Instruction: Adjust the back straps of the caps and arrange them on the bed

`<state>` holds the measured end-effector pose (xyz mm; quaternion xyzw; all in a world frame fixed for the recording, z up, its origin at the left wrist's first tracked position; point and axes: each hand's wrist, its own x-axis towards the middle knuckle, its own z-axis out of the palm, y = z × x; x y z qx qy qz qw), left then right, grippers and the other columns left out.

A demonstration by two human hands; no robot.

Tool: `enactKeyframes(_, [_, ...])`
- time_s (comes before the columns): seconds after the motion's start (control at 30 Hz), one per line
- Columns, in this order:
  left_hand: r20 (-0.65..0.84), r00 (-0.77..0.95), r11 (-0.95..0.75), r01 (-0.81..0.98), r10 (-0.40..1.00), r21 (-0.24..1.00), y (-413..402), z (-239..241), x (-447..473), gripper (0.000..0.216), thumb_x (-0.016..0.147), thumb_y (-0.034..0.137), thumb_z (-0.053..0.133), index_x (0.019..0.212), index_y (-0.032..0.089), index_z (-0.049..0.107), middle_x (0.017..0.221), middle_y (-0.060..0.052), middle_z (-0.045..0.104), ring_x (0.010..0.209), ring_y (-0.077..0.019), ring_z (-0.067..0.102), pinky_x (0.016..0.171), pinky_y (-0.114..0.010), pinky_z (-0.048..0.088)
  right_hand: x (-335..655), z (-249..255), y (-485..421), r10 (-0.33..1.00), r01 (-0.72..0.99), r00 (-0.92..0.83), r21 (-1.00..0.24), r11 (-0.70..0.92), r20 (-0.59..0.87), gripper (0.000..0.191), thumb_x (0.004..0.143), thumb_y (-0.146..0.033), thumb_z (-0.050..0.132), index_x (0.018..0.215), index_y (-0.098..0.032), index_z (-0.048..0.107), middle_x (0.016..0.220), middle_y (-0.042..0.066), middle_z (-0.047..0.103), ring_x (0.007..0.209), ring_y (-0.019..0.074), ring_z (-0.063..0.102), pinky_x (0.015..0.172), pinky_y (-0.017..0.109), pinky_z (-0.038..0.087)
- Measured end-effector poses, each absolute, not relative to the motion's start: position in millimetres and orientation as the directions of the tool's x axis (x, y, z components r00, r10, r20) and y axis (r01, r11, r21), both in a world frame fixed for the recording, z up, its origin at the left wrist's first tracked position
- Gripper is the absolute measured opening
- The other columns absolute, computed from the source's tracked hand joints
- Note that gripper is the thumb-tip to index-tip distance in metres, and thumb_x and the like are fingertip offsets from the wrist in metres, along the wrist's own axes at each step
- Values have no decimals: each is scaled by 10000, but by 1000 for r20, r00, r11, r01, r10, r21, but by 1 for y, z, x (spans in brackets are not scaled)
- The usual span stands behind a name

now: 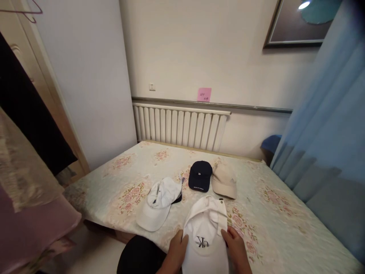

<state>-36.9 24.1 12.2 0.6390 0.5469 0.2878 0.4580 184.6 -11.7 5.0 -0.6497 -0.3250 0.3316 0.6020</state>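
A white cap with a black logo (205,232) lies at the near edge of the flowered mattress (273,213). My left hand (176,249) grips its left side and my right hand (236,245) grips its right side, thumbs on top. Beyond it lie another white cap (158,203), a navy cap (200,176) and a beige cap (224,180). A black cap (139,255) sits below my left wrist.
A white radiator (179,125) runs along the far wall with a pink note (204,94) above it. Blue curtains (327,144) hang on the right. Clothes (25,160) hang by a wardrobe on the left. A framed picture (299,23) hangs high on the wall.
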Motion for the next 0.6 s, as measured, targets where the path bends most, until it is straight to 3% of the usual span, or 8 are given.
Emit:
enactKeyframes(0.13, [-127,238,-6,487,963,873,25,12,-34,210,809,296,363,811,175,534,873,-73,634,843,-196,576,756,-275,419,193,6,-19,837,69,543,-990,-121,-65,243,604,-393,634,711,-175,641,584,-14,616,620,191,566,560,262,430])
enactKeyframes(0.27, [-111,237,-30,521,965,853,28,19,-31,249,803,273,374,915,155,564,903,-73,640,840,-191,576,761,-272,416,193,2,-26,837,33,536,-987,-156,-115,281,589,-439,631,697,-180,620,569,-23,591,608,190,557,553,266,421])
enactKeyframes(0.43, [-57,147,-54,655,988,754,36,29,-24,500,828,275,391,1295,97,396,1187,-134,561,1071,-200,521,920,-281,366,187,11,-29,840,75,535,-985,-153,-90,285,597,-448,628,663,-172,603,570,-14,597,603,188,548,560,269,424])
enactKeyframes(0.6, [144,273,-305,765,951,567,46,44,-9,513,847,233,362,1327,53,368,1318,-164,444,1249,-234,353,1047,-330,259,186,17,-29,866,100,491,-981,-165,-95,340,647,-454,595,786,-151,657,635,16,653,661,217,582,603,288,448])
